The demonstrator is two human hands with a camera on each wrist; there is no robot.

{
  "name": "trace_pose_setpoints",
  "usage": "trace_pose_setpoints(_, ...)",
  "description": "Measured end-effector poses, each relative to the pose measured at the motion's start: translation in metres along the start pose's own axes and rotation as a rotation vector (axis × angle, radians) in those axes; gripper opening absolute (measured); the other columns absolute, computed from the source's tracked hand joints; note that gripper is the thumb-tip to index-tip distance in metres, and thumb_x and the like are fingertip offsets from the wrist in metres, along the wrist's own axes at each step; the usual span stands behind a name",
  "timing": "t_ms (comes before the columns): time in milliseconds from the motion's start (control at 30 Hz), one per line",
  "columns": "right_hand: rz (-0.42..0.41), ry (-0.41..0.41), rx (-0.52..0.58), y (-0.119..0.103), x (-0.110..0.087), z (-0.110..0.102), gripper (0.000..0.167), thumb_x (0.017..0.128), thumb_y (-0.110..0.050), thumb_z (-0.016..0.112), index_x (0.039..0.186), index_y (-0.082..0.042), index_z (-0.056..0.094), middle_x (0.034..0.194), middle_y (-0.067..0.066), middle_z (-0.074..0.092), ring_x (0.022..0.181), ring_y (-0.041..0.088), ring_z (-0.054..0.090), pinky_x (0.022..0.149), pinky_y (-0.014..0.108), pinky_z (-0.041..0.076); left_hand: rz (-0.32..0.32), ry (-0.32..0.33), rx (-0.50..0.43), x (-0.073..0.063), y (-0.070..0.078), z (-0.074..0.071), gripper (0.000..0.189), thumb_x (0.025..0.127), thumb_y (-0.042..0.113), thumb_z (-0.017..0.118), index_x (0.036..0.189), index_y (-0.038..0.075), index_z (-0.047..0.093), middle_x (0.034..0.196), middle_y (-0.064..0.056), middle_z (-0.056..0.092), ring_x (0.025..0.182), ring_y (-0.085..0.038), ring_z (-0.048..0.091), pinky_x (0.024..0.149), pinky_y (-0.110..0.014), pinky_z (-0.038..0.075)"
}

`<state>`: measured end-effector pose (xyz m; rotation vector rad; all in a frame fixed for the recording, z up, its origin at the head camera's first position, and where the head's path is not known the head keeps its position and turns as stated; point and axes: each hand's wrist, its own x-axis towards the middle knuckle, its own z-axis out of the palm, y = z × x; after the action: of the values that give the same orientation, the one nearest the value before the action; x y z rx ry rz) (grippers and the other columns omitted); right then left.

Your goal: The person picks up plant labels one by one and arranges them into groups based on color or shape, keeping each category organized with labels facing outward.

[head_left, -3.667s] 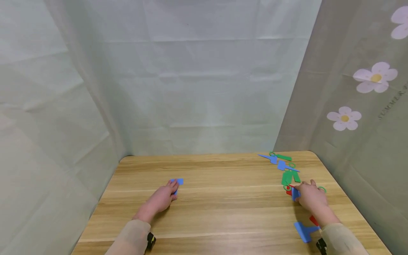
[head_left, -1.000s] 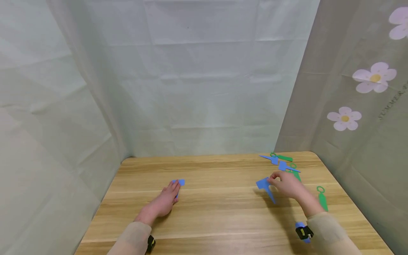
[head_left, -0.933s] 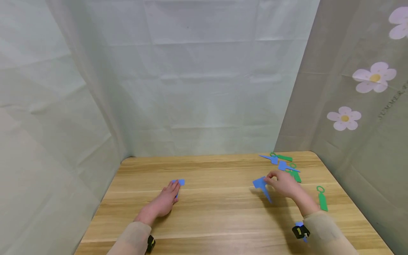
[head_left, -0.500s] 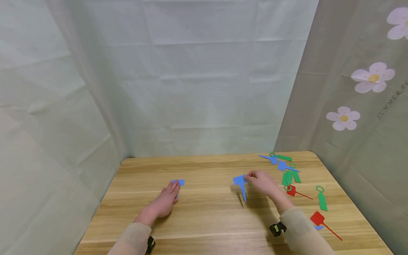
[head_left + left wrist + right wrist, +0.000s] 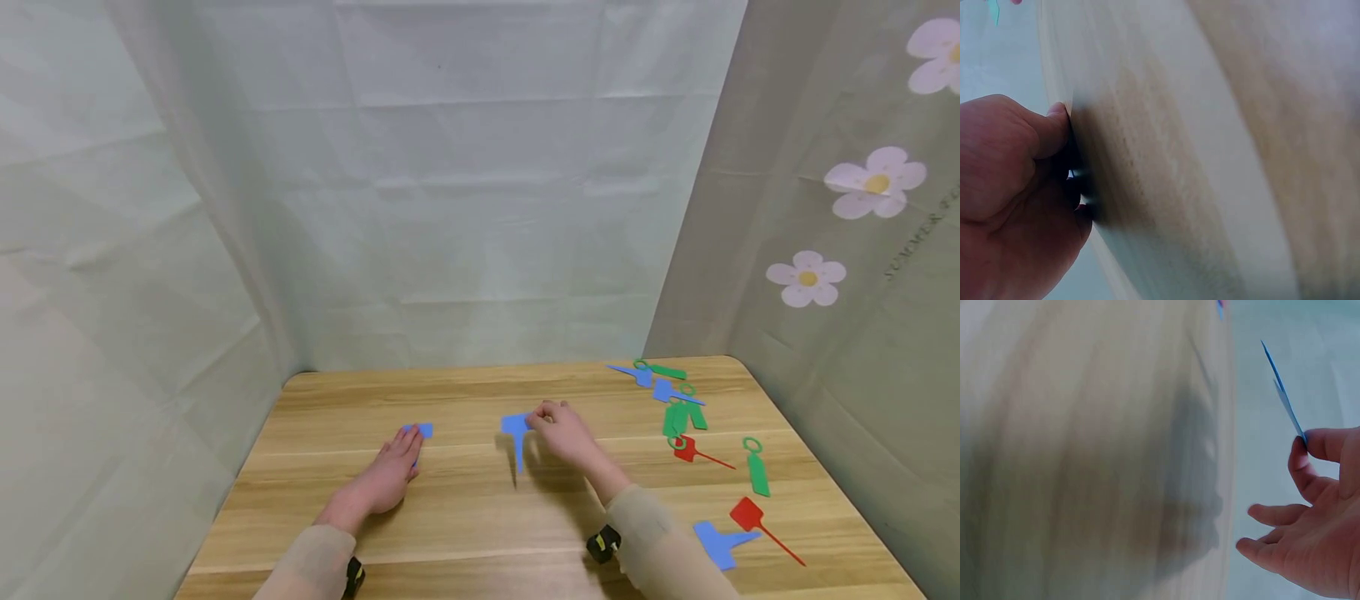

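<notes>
In the head view, my right hand (image 5: 564, 432) pinches a blue T-shaped plant label (image 5: 517, 427) by the right end of its head, its stem pointing down above the table. The right wrist view shows this label (image 5: 1285, 397) nearly edge-on between thumb (image 5: 1329, 444) and forefinger, with the other fingers spread. My left hand (image 5: 386, 475) lies with extended fingers on another blue plant label (image 5: 425, 430) flat on the table, covering most of it. In the left wrist view, the thumb of the left hand (image 5: 1010, 187) is near the tabletop, and that label is hidden.
On the right of the wooden table (image 5: 450, 533) lie two red long-stemmed plant labels (image 5: 747, 514), a blue T-shaped label (image 5: 717, 546), and several green ringed tags (image 5: 759, 475). More blue labels (image 5: 664, 389) lie near the far right corner. Cloth walls (image 5: 480, 208) stand around the table.
My right hand has picked up the blue plant label from the right-hand group and carried it left, towards the left hand. The red labels it covered show again. The left hand has stayed put.
</notes>
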<state>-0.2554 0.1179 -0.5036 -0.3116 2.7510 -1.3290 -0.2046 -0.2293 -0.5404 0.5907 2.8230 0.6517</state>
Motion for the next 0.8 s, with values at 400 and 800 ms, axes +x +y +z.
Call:
trace_pose_setpoints(400, -0.041, -0.007, 0.071, -0.020, 0.008, 0.028, 0.023, 0.109, -0.025, 0.061, 0.095, -0.011, 0.073, 0.154, 0.035, 0.050, 0.153, 0.064, 0.017, 0.124, 0.075, 0.014, -0.020, -0.032, 0.066, -0.004, 0.013, -0.011, 0.059, 0.111, 0.006, 0.053, 0.161, -0.015, 0.029, 0.172, -0.032, 0.019, 0.159, -0.051, 0.015, 0.125, -0.070, 0.019)
trace_pose_setpoints(800, -0.042, -0.025, 0.012, -0.031, 0.031, 0.053, 0.024, 0.110, -0.024, 0.059, 0.099, -0.008, 0.074, 0.144, 0.029, 0.062, 0.156, 0.058, 0.021, 0.127, 0.068, 0.015, -0.005, -0.004, 0.018, -0.002, 0.001, -0.003, 0.061, 0.113, 0.010, 0.051, 0.163, -0.014, 0.026, 0.173, -0.031, 0.017, 0.160, -0.050, 0.011, 0.126, -0.069, 0.015)
